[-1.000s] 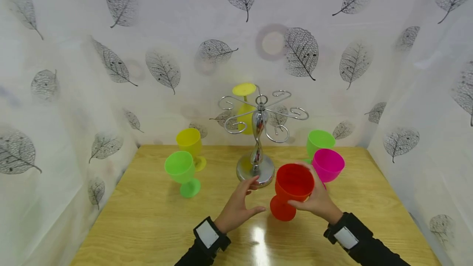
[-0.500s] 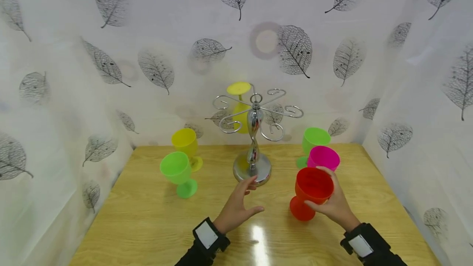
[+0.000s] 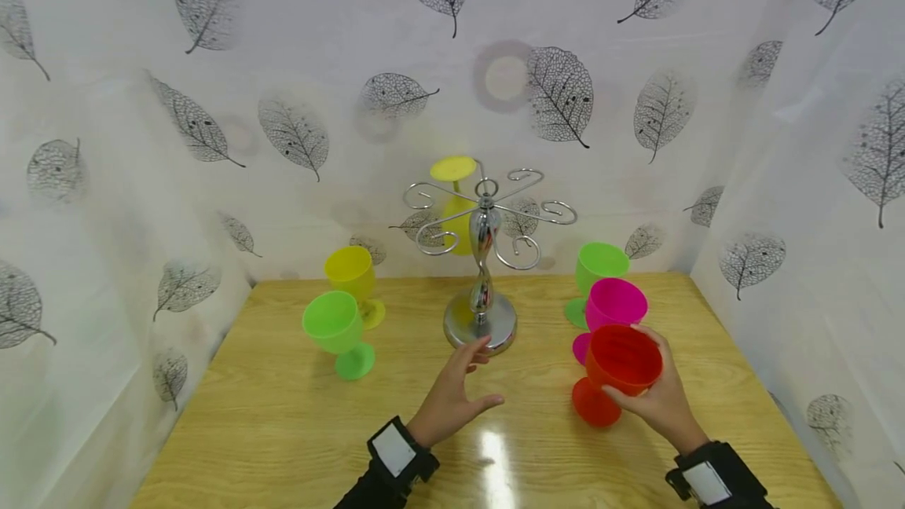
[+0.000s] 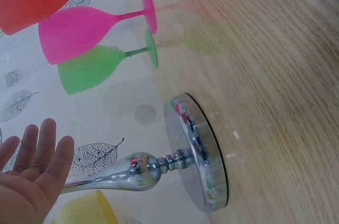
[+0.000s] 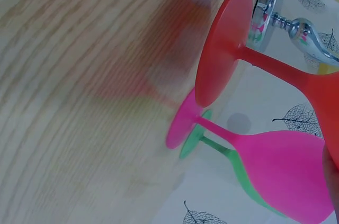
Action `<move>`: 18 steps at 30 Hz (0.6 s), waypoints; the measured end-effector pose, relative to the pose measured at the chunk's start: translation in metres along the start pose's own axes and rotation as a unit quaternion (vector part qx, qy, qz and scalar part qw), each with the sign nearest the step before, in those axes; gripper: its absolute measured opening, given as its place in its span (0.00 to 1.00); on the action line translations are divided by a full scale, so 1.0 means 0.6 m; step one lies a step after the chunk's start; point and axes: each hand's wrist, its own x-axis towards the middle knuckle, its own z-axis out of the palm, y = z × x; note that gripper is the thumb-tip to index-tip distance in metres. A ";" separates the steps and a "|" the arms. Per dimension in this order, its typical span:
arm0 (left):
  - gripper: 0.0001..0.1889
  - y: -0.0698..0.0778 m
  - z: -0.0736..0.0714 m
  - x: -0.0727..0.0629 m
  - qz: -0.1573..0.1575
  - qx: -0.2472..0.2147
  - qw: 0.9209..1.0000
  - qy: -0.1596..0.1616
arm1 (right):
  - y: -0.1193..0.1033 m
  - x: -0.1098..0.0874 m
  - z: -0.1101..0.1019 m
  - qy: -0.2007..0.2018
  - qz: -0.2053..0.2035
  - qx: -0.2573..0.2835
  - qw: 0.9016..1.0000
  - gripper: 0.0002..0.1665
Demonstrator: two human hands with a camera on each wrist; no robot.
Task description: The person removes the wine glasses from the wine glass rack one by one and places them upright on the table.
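My right hand (image 3: 668,399) grips the bowl of a red plastic goblet (image 3: 596,403), upright, its foot appearing slightly above the tabletop in the wrist views. Just behind it stands a magenta goblet (image 3: 615,303), and farther back a green goblet (image 3: 601,264). In front of a chrome stand with curled wire arms (image 3: 483,246), my left hand (image 3: 448,399) hovers with relaxed, spread fingers and holds nothing. A yellow goblet (image 3: 454,169) hangs upside down from the stand's back left arm, partly hidden by the wires.
On the left side of the wooden table (image 3: 283,422) stand another green goblet (image 3: 334,322) and another yellow goblet (image 3: 351,272). White leaf-printed sheeting (image 3: 339,14) walls in the back and both sides.
My right hand has carried the red goblet to the right, in front of the magenta one. The left hand has stayed nearly still. The head view has shifted slightly.
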 end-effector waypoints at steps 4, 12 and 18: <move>0.44 0.000 0.002 -0.001 0.000 -0.001 1.000 0.001 | 0.007 -0.003 -0.003 0.002 0.002 0.001 1.000 0.56; 0.43 0.001 0.003 -0.001 -0.007 0.001 1.000 -0.002 | 0.024 -0.007 -0.006 0.007 0.008 -0.001 1.000 0.56; 0.43 0.001 0.005 0.000 -0.014 -0.001 1.000 -0.005 | 0.035 -0.009 -0.009 0.003 0.021 -0.006 1.000 0.56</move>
